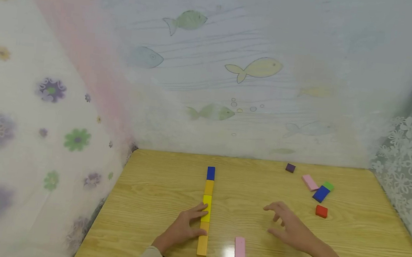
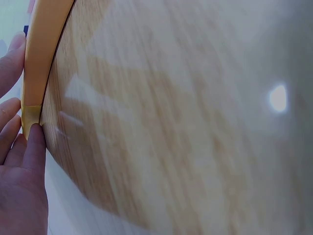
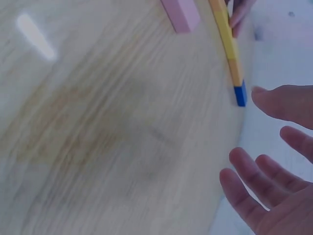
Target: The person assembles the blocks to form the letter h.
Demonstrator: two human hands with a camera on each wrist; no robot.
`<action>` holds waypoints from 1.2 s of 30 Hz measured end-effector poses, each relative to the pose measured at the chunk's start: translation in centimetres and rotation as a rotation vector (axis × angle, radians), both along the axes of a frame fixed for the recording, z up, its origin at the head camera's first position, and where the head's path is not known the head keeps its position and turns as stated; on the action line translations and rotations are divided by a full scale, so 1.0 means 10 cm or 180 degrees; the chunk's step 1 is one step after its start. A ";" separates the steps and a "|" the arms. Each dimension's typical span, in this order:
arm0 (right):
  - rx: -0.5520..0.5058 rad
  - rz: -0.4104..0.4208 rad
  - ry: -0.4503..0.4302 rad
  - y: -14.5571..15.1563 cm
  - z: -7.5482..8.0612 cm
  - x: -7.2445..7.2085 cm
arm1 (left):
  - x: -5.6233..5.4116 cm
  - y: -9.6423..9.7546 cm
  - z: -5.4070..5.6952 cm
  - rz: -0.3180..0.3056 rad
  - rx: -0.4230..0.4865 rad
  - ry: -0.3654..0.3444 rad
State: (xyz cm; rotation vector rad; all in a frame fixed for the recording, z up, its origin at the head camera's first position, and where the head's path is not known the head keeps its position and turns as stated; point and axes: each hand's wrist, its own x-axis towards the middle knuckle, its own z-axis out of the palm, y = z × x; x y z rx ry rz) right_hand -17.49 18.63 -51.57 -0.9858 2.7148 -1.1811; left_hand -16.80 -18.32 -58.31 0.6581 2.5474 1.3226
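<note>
A straight row of flat blocks lies on the table: an orange block (image 1: pixel 202 245) at the near end, a yellow block (image 1: pixel 207 204), a shorter orange block (image 1: pixel 209 187), then a blue block (image 1: pixel 211 173) at the far end. My left hand (image 1: pixel 182 226) rests against the row, fingertips on the yellow block and thumb on the near orange block. In the left wrist view its extended fingers (image 2: pixel 35 147) touch the row. Above the table's right half my right hand (image 1: pixel 291 229) holds nothing, its fingers spread and loosely bent. Between the hands lies a pink block (image 1: pixel 240 249).
At the back right are a dark purple block (image 1: pixel 290 168), another pink block (image 1: pixel 310 182), a green block (image 1: pixel 328 186), a blue block (image 1: pixel 321 194) and a red block (image 1: pixel 321 211). A wall hanging with fish (image 1: pixel 263 67) stands behind the wooden table (image 1: pixel 148 172).
</note>
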 end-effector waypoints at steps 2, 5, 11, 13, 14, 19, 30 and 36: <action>0.0008 -0.0047 0.0057 0.04 0.01 -0.03 | 0.02 0.02 0.08 0.0005 0.0020 -0.0038; 0.0012 -0.0116 0.0127 0.10 0.02 -0.06 | 0.03 0.04 0.14 -0.0017 0.0042 -0.0074; 0.0031 -0.0215 0.0270 0.19 0.04 -0.15 | -0.02 -0.02 -0.02 -0.0061 -0.0048 -0.0021; 0.0038 -0.0231 0.0347 0.21 0.04 -0.19 | -0.01 -0.03 -0.01 -0.0065 -0.0056 0.0009; 0.0045 -0.0236 0.0378 0.23 0.04 -0.21 | -0.01 -0.03 -0.01 -0.0062 -0.0064 0.0025; 0.0113 -0.0256 0.0511 0.30 0.06 -0.31 | -0.01 -0.03 0.01 -0.0030 -0.0076 0.0021; 0.0337 -0.0307 0.0719 0.48 0.12 -0.52 | 0.01 -0.02 -0.01 -0.0014 -0.0049 0.0028; 0.0398 -0.0299 0.0808 0.61 0.11 -0.67 | -0.02 -0.01 -0.02 -0.0021 -0.0017 0.0016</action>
